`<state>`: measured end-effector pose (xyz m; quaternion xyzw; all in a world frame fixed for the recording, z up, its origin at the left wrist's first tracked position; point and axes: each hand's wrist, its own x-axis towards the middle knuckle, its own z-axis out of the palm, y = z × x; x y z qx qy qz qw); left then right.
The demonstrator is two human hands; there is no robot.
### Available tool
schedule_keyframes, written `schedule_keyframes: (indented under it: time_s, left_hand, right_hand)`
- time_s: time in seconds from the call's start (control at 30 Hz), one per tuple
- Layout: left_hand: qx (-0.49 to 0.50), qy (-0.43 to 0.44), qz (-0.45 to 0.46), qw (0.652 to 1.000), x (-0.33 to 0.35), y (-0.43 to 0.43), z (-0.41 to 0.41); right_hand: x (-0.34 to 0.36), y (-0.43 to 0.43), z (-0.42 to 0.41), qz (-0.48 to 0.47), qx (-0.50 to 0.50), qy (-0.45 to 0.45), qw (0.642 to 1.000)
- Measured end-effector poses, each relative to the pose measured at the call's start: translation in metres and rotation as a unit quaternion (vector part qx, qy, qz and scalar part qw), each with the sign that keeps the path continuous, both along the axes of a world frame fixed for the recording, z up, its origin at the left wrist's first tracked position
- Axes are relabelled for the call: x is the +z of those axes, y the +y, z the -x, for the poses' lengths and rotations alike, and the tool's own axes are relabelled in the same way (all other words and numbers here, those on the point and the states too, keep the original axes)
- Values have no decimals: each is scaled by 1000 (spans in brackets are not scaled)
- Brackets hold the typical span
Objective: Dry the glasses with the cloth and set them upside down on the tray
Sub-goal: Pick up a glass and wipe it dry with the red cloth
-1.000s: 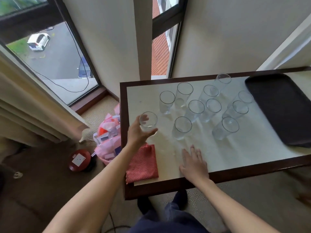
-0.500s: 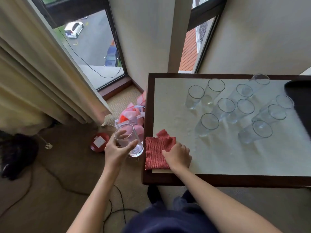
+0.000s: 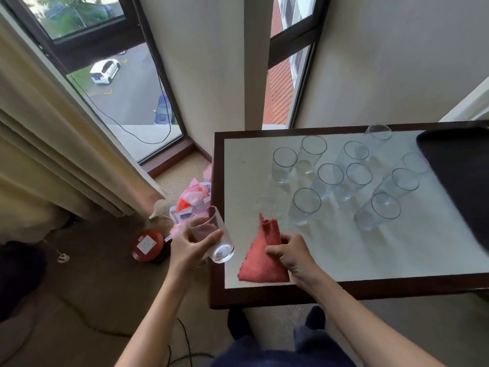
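Observation:
My left hand point(image 3: 188, 247) grips a clear glass point(image 3: 213, 235), tilted, just off the table's left edge. My right hand point(image 3: 292, 254) pinches the red cloth point(image 3: 260, 256), lifting its far corner off the white tabletop point(image 3: 344, 247) near the front left corner. Several more clear glasses point(image 3: 330, 178) stand upright, mouths up, in a cluster at the middle and back of the table. The dark tray point(image 3: 460, 176) lies at the table's right side, partly cut off by the frame edge.
The table has a dark wooden rim point(image 3: 217, 207). On the floor to its left lie a pink and white bag point(image 3: 194, 200), a red round box point(image 3: 149, 245) and cables. A curtain point(image 3: 53, 154) and windows fill the left.
My left hand lifted a glass off the table and carried it left past the edge. My right hand went from flat on the tabletop to the cloth and now grips it, raising one corner.

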<state>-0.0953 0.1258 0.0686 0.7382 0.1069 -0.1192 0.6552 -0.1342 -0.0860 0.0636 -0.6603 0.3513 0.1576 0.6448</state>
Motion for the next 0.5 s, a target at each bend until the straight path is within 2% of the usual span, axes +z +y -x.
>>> schedule_keyframes:
  time_s: [0.1,0.23,0.37,0.5]
  left_hand:
    - [-20,-4,28,999,13,-38,1]
    - [-51,-14,72,996,39,-105,1]
    - [-86,-14,134,987,67,-181,4]
    - [-115,-12,173,978,90,-253,5]
  right_hand:
    - [48,-41,9,-64,-21,-42,997]
    - [96,-103,21,-99,-38,-74,992]
    - [131,-166,31,-51,-75,-106,990]
    - [161,-222,32,43,-51,-187,980]
